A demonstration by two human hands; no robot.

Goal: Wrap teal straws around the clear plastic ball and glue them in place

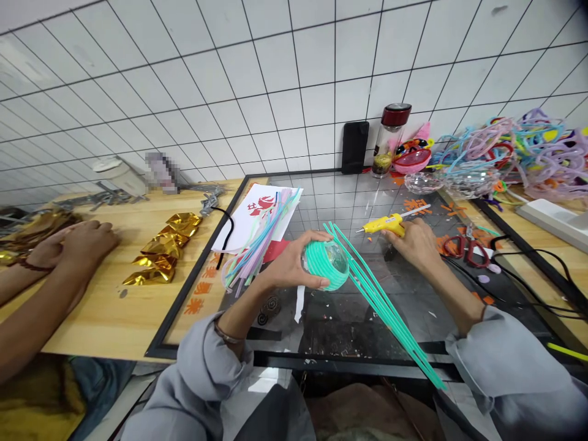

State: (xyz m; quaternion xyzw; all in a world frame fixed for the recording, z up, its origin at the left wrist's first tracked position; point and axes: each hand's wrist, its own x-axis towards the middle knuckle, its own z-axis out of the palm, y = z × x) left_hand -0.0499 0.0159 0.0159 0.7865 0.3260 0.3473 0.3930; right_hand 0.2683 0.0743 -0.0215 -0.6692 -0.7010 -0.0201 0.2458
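My left hand point(294, 260) grips a round clear ball point(327, 264) wrapped in rows of turquoise strips, with part of the clear surface bare on its right. In my right hand point(416, 242) is a yellow hot glue gun point(383, 225), its nozzle pointing left towards the ball but apart from it; a white glue stick point(416, 211) sticks out of its back. Long turquoise strips point(390, 312) lie from beside the ball down over the table's front edge. A bundle of pastel strips point(261, 239) rests left of my left hand on white paper point(239, 211).
Red-handled scissors point(467, 248) and black cables point(528, 282) lie at right. Against the wall stand a phone point(355, 147), a glass bottle point(388, 144) and a heap of coloured strips point(514, 150). Gold foil point(168, 248) lies at left, near another person's hands point(87, 245).
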